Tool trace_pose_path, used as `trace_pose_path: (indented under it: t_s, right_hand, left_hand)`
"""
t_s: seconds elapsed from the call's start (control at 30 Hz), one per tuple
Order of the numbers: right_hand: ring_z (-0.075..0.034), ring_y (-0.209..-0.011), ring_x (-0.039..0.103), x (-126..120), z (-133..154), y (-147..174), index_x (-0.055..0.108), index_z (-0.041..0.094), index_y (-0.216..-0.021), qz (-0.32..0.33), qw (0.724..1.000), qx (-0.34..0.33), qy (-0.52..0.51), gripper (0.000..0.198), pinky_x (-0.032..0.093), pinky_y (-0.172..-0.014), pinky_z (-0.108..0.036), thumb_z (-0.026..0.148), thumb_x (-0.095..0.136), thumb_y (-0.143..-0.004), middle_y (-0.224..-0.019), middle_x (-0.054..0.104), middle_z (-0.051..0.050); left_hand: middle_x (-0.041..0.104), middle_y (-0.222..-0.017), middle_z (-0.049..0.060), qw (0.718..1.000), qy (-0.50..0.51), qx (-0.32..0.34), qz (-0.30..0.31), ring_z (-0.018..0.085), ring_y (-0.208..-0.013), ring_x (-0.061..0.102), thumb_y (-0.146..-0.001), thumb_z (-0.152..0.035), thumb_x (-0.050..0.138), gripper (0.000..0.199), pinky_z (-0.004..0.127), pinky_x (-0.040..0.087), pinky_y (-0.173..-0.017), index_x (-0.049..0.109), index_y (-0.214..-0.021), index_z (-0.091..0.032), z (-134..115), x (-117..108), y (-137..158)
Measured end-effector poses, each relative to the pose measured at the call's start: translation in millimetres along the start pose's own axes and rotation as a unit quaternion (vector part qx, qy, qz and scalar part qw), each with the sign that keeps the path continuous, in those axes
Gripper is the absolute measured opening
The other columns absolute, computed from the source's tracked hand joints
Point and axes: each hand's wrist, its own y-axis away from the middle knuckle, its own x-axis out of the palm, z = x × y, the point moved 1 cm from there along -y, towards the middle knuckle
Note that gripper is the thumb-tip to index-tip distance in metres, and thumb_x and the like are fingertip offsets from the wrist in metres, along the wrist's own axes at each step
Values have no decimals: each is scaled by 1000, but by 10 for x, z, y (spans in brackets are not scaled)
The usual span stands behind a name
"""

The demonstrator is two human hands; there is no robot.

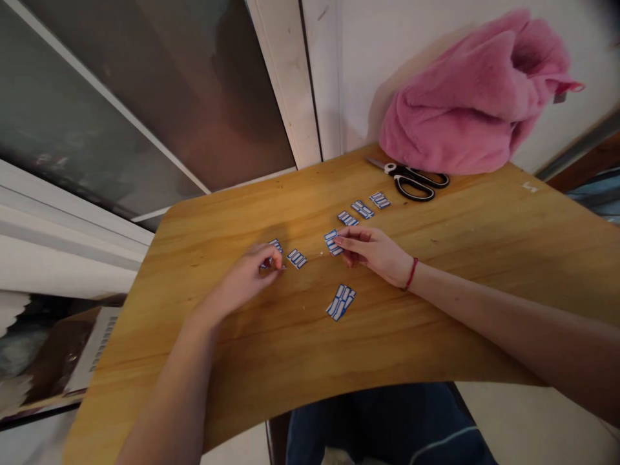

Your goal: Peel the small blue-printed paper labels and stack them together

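Observation:
Pinched between the thumb and fingers of my right hand (371, 252) is a small blue-and-white label card (331, 241), just above the table. My left hand (254, 268) is curled low over the table, fingers closed. It partly covers another label card (276, 245), and whether it grips anything is hidden. Between the two hands lies a single label card (297, 259). Nearer to me, a few overlapping label cards (341, 302) rest on the wood. Beyond my right hand, three more cards form a slanting row: a near one (347, 219), a middle one (363, 209) and a far one (380, 200).
Black-handled scissors (416, 181) lie at the back of the wooden table (271, 361). Behind them a pink plush bundle (465, 103) leans against the white wall. Dark glass panels (208, 84) stand along the back left. A cardboard box (62, 355) sits below the table's left edge.

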Motion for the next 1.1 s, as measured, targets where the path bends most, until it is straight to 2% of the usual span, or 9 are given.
trace_pose_path:
  t_s: [0.1, 0.17, 0.3, 0.37, 0.5, 0.7, 0.9, 1.0, 1.1]
  right_hand:
    - [-6, -48, 47, 1, 2, 4, 58, 15, -75, 4, 1000, 1, -3, 28, 36, -48, -21, 37, 73, -67, -57, 52, 5]
    - [-5, -47, 46, 1, 0, 5, 58, 15, -74, 4, 1000, 0, -3, 28, 36, -48, -21, 38, 72, -68, -56, 52, 5]
    - [-6, -48, 46, -1, -4, 6, 58, 16, -75, -1, 1000, 2, 5, 26, 36, -48, -22, 37, 72, -69, -56, 52, 5]
    - [-5, -48, 46, 2, 0, 7, 58, 16, -74, -2, 1000, 2, 3, 26, 36, -48, -22, 37, 72, -69, -58, 52, 5]
    - [-5, -47, 46, 11, 10, 13, 58, 15, -73, 1, 1000, 2, -5, 25, 37, -48, -22, 35, 73, -68, -59, 53, 5]
    - [-5, -48, 47, 8, 6, 8, 58, 15, -75, 2, 1000, 0, -6, 26, 38, -48, -22, 36, 73, -68, -60, 53, 5]
    - [-6, -48, 47, 8, 5, 6, 59, 15, -74, 0, 1000, 0, -1, 27, 37, -47, -22, 37, 73, -67, -58, 53, 5]
    - [-6, -48, 47, 10, 4, 5, 59, 15, -73, -3, 1000, 3, -3, 27, 37, -47, -21, 37, 73, -67, -57, 52, 5]
    - [-5, -48, 47, 12, 7, 4, 58, 15, -73, -2, 1000, 3, -7, 27, 37, -48, -21, 36, 73, -67, -58, 53, 5]
  left_hand:
    - [53, -95, 1, 997, -26, 18, 63, 18, -94, 49, -78, -24, 56, 7, 32, 40, -86, 56, -84, -22, -27, -35, 54]
    - [53, -100, 0, 997, -25, 11, 67, 19, -99, 49, -77, -28, 59, 12, 32, 39, -88, 58, -88, -24, -25, -86, 84]
    - [56, -90, 1, 997, -19, -59, -56, 18, -85, 52, -82, -34, 53, 12, 30, 42, -79, 57, -86, -23, 85, -196, 87]
    - [57, -90, 2, 989, -33, -101, -104, 19, -86, 51, -80, -36, 55, 16, 33, 41, -80, 58, -88, -22, 189, -201, 73]
    - [53, -97, 6, 983, -10, -152, -100, 23, -95, 51, -71, -42, 64, 33, 37, 41, -85, 59, -94, -18, 377, -101, 36]
    - [56, -85, 5, 982, 73, -161, -72, 20, -80, 54, -73, -38, 58, 22, 35, 44, -77, 58, -79, -17, 394, 6, -12]
    - [58, -90, 7, 967, 27, -195, -161, 22, -85, 55, -66, -35, 68, 29, 40, 45, -83, 60, -87, -17, 371, 20, -45]
    - [57, -91, 6, 965, 38, -199, -167, 20, -83, 55, -63, -32, 70, 26, 39, 44, -84, 62, -83, -18, 380, 81, -62]
    - [57, -83, 3, 962, 83, -199, -168, 17, -75, 55, -61, -30, 69, 22, 35, 45, -76, 58, -77, -19, 369, 115, -69]
